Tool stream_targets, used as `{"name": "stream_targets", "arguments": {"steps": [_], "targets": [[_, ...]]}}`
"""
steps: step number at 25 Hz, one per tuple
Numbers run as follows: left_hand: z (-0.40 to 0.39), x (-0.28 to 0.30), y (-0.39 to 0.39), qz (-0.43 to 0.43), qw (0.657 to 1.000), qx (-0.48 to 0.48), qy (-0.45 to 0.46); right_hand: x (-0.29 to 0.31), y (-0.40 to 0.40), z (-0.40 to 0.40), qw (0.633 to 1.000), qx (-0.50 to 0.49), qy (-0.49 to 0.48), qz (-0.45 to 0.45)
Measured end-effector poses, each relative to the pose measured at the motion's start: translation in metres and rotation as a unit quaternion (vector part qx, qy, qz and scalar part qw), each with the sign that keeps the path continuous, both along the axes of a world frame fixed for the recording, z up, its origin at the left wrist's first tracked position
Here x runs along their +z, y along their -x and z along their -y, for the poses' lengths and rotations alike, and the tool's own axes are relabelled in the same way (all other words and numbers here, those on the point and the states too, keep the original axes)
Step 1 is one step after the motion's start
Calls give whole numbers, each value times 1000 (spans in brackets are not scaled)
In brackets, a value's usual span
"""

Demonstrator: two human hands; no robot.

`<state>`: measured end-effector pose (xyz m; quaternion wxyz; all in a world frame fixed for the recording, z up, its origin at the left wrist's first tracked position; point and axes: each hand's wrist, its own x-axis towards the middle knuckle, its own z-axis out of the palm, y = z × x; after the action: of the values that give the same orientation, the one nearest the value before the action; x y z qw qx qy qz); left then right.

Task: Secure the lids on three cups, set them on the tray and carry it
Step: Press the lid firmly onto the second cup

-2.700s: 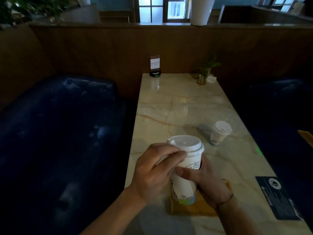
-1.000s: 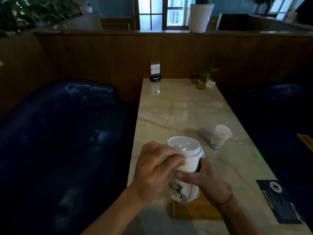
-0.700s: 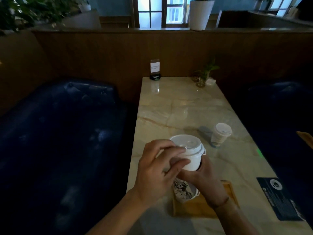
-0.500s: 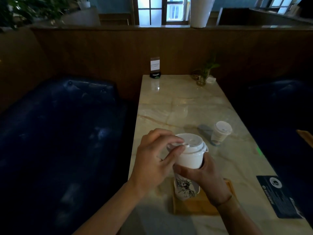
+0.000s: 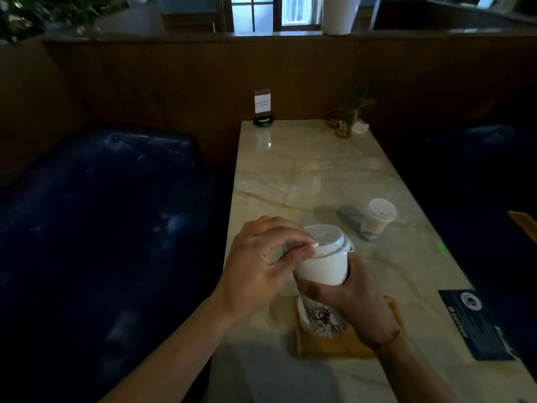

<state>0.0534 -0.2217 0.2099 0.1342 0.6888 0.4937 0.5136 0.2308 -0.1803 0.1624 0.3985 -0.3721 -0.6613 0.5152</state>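
Note:
A tall white paper cup (image 5: 321, 270) with a drawing near its base stands over a small wooden tray (image 5: 334, 349) near the table's front edge. My right hand (image 5: 353, 301) wraps around the cup's body from the right. My left hand (image 5: 261, 263) pinches the near-left rim of its white lid (image 5: 327, 238); the lid sits on the cup with a small tab sticking out at the right. A second, smaller lidded cup (image 5: 377, 218) stands alone farther back on the right. Only these two cups are in view.
The marble table (image 5: 305, 170) runs away from me, with a card stand (image 5: 263, 109) and a small plant in a glass (image 5: 345, 120) at the far end. A dark leaflet (image 5: 476, 324) lies at the right edge. Blue sofas (image 5: 101, 213) flank both sides.
The cup has been turned in my right hand, so a different drawing faces me. My left hand has shifted around the lid's rim, from its side to its near-left edge.

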Motion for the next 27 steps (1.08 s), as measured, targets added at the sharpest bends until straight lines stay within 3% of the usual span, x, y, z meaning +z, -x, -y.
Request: {"name": "stream_targets", "arguments": {"steps": [19, 24, 27], "targets": [[-1, -16, -23, 4, 999, -8, 39, -5, -24, 4, 998, 3, 39, 42], [-7, -33, -54, 121, 989, -31, 81, -5, -53, -10, 997, 12, 64, 39], [-6, -45, -74, 235, 956, -34, 170, -11, -76, -19, 995, 29, 85, 43]]}}
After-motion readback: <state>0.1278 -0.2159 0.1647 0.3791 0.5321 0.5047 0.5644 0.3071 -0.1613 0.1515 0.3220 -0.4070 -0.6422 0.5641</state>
